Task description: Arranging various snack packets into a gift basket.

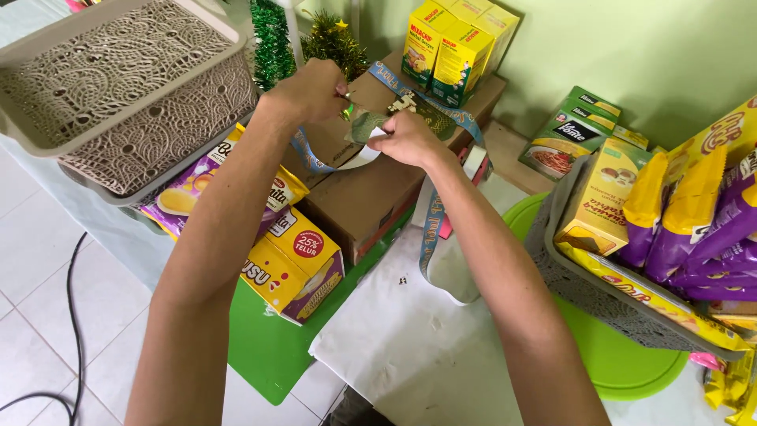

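Note:
Both my arms reach forward over a table. My left hand (pixel 309 89) pinches the end of a blue and gold printed ribbon (pixel 430 229) above a brown cardboard box (pixel 359 197). My right hand (pixel 408 140) grips the same ribbon and a small green patterned paper piece (pixel 364 124) a little to the right. The ribbon loops between the hands and hangs down over a white sheet (pixel 402 347).
Stacked beige lattice baskets (pixel 118 95) stand at upper left over yellow and purple snack boxes (pixel 292 264). A grey basket (pixel 599 304) of snack packets sits at right on a green round tray (pixel 631 367). Yellow boxes (pixel 457 47) and tinsel (pixel 272 39) are behind. A black cable (pixel 75 315) lies on the floor.

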